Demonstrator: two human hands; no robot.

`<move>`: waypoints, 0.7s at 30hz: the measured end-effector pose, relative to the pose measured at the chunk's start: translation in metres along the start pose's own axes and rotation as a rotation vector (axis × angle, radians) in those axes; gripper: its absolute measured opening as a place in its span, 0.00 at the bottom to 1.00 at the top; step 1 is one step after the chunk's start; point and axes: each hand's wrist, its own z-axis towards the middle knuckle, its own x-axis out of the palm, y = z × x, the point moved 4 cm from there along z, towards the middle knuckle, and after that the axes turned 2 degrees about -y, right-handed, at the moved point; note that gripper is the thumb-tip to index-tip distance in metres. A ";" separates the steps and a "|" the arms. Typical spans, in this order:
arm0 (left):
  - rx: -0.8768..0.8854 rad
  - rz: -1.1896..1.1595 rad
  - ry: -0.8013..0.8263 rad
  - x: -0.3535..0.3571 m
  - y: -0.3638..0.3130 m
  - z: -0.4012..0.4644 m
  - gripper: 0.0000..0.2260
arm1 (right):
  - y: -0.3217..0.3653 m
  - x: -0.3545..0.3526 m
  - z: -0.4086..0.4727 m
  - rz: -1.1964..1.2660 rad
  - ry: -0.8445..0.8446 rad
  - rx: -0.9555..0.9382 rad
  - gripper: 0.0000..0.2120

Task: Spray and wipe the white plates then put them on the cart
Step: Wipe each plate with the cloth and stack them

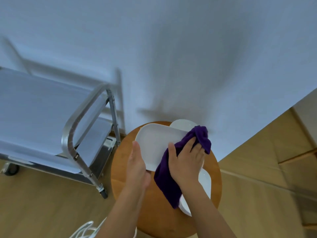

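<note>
My right hand (187, 157) presses the purple cloth (169, 176) flat on the white plate (154, 143), which my left hand (137, 162) grips by its near-left edge above the round table (130, 186); hard wiping could tip it from that one-sided hold

The plate (154, 145) looks white, smooth and a little shiny, like glazed china. The cloth (167, 177) on it is purple, soft and fuzzy. The round stool (123, 162) top is brown wood, smooth with a soft shine. The cart (82, 117) has shiny grey metal bars and smooth, dull shelves. The floor (42, 203) looks like pale wood.
</note>
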 end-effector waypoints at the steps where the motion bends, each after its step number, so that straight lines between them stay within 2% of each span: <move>1: 0.028 0.022 0.031 0.004 -0.003 -0.006 0.09 | 0.002 -0.004 0.001 0.018 -0.043 -0.001 0.40; 4: 0.080 0.093 0.084 0.016 -0.014 -0.018 0.13 | 0.014 -0.013 -0.001 0.082 -0.107 -0.089 0.37; 7: 0.094 0.185 0.147 0.025 -0.025 -0.027 0.19 | 0.032 -0.015 -0.007 0.113 -0.073 -0.287 0.32; 10: 0.094 0.298 0.186 0.027 -0.030 -0.034 0.17 | 0.054 -0.019 -0.011 0.200 -0.019 -0.511 0.29; 15: 0.130 0.322 0.223 0.026 -0.047 -0.044 0.17 | 0.077 -0.026 -0.019 0.207 0.027 -0.831 0.26; 18: 0.177 0.359 0.241 0.025 -0.054 -0.052 0.17 | 0.083 -0.037 -0.016 0.189 -0.016 -0.876 0.27; 21: 0.272 0.382 0.197 0.019 -0.059 -0.061 0.16 | 0.087 -0.047 -0.005 0.097 -0.097 -0.816 0.27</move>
